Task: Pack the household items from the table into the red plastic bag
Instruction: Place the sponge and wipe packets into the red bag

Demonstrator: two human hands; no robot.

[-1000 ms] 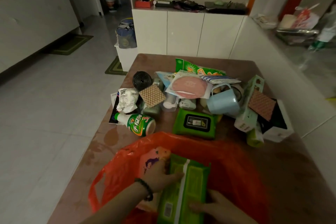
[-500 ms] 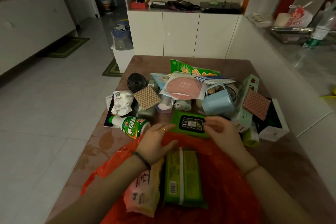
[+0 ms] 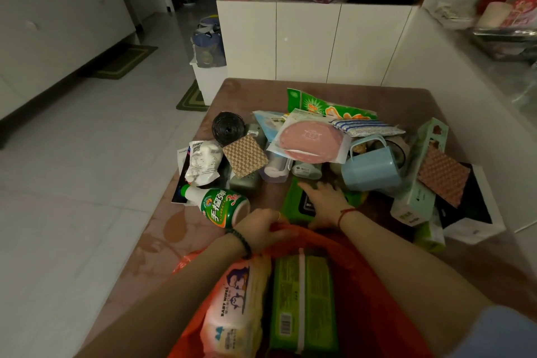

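The red plastic bag (image 3: 374, 282) lies open at the near edge of the table. Inside it are a pink baby wipes pack (image 3: 232, 308) and a green wipes pack (image 3: 302, 299), side by side. My left hand (image 3: 261, 229) pinches the bag's far rim. My right hand (image 3: 325, 203) lies over a second green wipes pack (image 3: 292, 203) on the table just beyond the bag, fingers across its top and thumb at its near edge. A green-and-white bottle (image 3: 220, 206) lies on its side left of my hands.
Behind my hands is a pile: a blue mug (image 3: 369, 168), a pink round item in a packet (image 3: 308, 142), a black roll (image 3: 228, 128), a white packet (image 3: 202, 163), a brown sponge (image 3: 245, 155), a pale green box (image 3: 421, 171) and a white box (image 3: 476, 212). A white wall borders the table on the right.
Both hands left the green pack inside the bag. My left hand went to the bag's far rim; my right hand reached forward onto the green wipes pack on the table.
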